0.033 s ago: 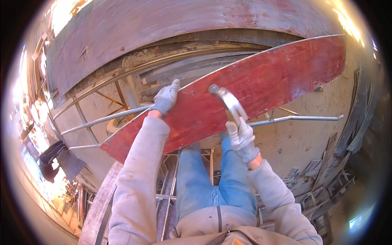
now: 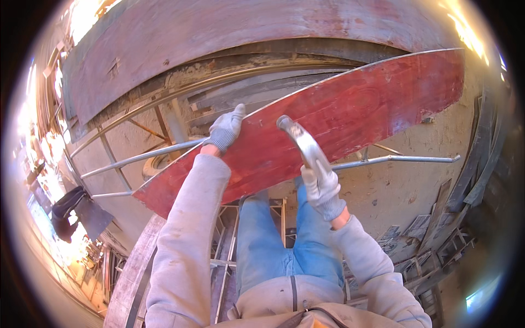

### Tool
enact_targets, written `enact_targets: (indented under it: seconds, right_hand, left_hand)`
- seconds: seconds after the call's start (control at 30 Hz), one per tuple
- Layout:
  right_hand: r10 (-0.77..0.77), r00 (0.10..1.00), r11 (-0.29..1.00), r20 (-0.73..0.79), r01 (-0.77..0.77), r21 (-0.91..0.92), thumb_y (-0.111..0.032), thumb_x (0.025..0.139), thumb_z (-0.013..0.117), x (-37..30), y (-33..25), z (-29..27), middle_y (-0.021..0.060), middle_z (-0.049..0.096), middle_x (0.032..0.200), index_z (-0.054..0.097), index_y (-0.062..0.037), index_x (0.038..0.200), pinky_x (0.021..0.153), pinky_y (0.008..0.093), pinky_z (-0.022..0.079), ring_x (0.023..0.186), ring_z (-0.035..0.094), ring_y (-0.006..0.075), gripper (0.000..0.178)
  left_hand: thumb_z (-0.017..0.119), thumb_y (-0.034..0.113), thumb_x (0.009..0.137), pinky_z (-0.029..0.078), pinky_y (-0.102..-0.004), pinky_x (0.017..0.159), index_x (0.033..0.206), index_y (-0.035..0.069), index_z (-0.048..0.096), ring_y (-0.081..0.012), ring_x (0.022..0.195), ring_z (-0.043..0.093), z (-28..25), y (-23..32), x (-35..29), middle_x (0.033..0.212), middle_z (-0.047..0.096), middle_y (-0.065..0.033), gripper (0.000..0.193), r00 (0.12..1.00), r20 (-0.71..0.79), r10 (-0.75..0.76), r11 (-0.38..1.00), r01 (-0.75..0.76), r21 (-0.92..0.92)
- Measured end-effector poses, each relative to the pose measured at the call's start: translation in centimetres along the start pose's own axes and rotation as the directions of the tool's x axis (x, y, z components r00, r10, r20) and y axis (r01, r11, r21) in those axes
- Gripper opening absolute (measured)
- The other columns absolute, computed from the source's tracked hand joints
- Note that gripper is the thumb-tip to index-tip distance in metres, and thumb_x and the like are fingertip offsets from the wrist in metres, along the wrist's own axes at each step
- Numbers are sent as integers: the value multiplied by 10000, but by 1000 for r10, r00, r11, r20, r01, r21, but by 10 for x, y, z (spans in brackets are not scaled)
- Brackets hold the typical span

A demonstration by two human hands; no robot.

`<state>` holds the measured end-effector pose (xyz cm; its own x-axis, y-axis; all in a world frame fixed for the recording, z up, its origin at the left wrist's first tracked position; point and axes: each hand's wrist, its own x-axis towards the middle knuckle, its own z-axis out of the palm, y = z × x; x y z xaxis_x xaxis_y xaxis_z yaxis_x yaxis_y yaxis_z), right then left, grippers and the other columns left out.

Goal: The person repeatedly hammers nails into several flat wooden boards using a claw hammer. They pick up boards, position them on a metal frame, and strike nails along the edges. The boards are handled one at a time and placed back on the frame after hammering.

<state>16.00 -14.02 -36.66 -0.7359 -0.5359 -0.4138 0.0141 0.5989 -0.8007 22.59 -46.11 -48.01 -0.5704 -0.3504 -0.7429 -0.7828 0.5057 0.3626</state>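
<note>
Hammer [image 2: 307,143], in right grip [image 2: 321,190]; red board [image 2: 363,101], beneath

I see the left arm [image 2: 188,218] reaching far, its bare wrist [image 2: 211,150] showing behind the gloved left hand [image 2: 225,130], one digit pointing far; I can't make out the other fingers. I have the right arm [image 2: 374,265] bent, angled far and left, the gloved right hand [image 2: 324,192] curled closed, nearer than the left.

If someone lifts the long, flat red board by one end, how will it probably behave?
The long, flat red board would probably stay fairly stiff: it shows no obvious sag, though the fisheye view bends edges. Its great length suggests an awkward, unbalanced lift. Being flat, it seems likelier to slide than roll.
</note>
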Motion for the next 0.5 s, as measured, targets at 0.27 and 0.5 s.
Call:
enact_targets:
  seconds: [0.27,0.5]
  right_hand:
    - [81,996,911,45,-56,-408,-244,920,669,22,-12,80,200,674,767,657,-64,1027,595,470,528,679,661,422,210]
    - [-141,988,955,-60,120,-273,-273,1038,611,1,51,125,170,663,902,631,-38,1181,621,528,534,726,659,447,276]
  left_hand:
    - [150,687,1053,419,-482,1110,1264,76,711,-441,1284,576,5,-5,8,1277,673,-265,855,997,66,-28,994,34,-101]
    - [203,621,1078,480,-518,997,1137,54,741,-471,1141,630,18,-4,17,1132,702,-282,783,991,-80,102,991,-109,-83]
